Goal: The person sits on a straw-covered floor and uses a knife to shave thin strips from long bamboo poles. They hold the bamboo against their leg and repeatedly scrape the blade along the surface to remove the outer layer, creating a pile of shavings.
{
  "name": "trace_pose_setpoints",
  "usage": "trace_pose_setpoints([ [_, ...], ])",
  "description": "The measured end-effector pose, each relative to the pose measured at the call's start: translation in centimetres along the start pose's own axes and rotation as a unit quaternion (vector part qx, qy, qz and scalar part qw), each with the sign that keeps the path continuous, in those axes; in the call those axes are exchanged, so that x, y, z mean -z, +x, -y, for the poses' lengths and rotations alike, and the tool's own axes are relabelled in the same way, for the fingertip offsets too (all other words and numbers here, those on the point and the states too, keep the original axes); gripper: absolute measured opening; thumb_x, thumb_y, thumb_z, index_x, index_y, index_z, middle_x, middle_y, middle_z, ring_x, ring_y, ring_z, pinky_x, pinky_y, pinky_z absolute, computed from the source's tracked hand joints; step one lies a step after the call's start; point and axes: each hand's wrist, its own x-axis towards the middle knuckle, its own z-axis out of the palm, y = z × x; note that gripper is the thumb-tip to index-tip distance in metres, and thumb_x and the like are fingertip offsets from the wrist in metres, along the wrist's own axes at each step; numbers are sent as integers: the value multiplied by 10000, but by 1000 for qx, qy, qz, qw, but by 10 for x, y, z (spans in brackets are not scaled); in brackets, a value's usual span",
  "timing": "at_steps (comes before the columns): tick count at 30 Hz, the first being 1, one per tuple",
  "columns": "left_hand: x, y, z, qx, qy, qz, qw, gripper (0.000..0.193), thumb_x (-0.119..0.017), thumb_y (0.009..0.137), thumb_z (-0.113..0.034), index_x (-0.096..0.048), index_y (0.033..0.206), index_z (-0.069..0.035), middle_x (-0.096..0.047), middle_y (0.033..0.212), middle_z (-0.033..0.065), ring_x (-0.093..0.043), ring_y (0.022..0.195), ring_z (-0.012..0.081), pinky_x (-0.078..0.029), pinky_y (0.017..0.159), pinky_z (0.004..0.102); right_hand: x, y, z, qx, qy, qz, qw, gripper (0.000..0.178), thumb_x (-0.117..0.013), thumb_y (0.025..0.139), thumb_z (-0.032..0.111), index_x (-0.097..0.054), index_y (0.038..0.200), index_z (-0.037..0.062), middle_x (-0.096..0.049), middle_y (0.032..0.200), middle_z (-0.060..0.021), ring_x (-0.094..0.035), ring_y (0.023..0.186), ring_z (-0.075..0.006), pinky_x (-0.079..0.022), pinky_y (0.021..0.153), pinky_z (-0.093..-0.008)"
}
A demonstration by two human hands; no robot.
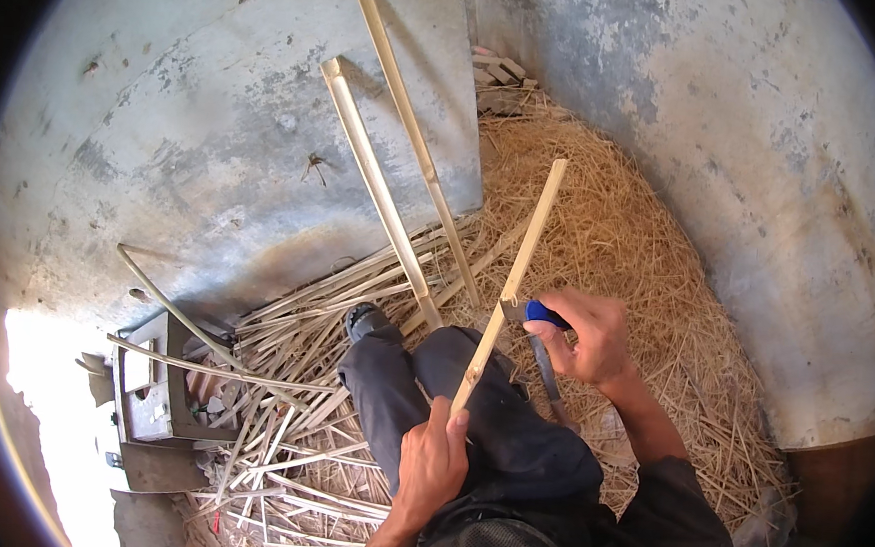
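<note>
My left hand (431,462) is closed around the lower end of a split bamboo strip (534,229), which slants up and away over my lap. My right hand (596,341) grips a blue-handled knife (545,314). Its short metal blade lies against the strip near mid-length, where a small curl of shaving shows. Below the right hand, a dark curved metal blade (545,368) rests by my thigh; whether it is fixed to anything is hidden. My legs in dark trousers (532,450) are bent beneath the strip.
Two longer bamboo strips (378,185) lean on the grey wall (217,110). Heaped strips (305,306) cover the ground at left, beside a metal box (154,397) holding rubble. Shavings (602,203) pile up ahead and right against a curved grey surface (783,194).
</note>
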Motion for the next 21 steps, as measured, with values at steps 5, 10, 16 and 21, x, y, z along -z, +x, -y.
trace_pose_setpoints([
  [5,-4,-13,12,7,19,22,1000,245,-496,1139,-214,-504,991,-19,-616,677,263,-624,658,525,-464,591,599,9,10,-47,-70,-15,-51,996,401,-709,1058,408,-789,1062,16,-747,783,-70,-682,601,-159,-512,520,-314],
  [10,0,-28,23,13,26,46,999,234,-515,1131,-211,-512,997,-20,-638,701,281,-635,671,529,-464,589,600,29,27,-105,-99,-68,-101,988,477,-649,1089,479,-794,1042,27,-708,732,-34,-590,547,-119,-416,471,-296],
  [16,6,-21,29,12,25,13,1000,245,-570,1122,-231,-533,1009,-16,-600,693,280,-615,681,536,-444,600,564,28,13,-66,-147,-37,-32,988,442,-664,1082,428,-785,1037,5,-703,720,-48,-601,552,-135,-420,486,-302],
  [21,7,2,17,12,-4,-12,1000,282,-652,1088,-264,-551,1000,-16,-639,687,253,-649,660,500,-472,587,540,0,-16,-4,-68,52,12,996,305,-789,989,321,-760,1029,20,-749,835,-105,-715,631,-243,-541,553,-371],
])
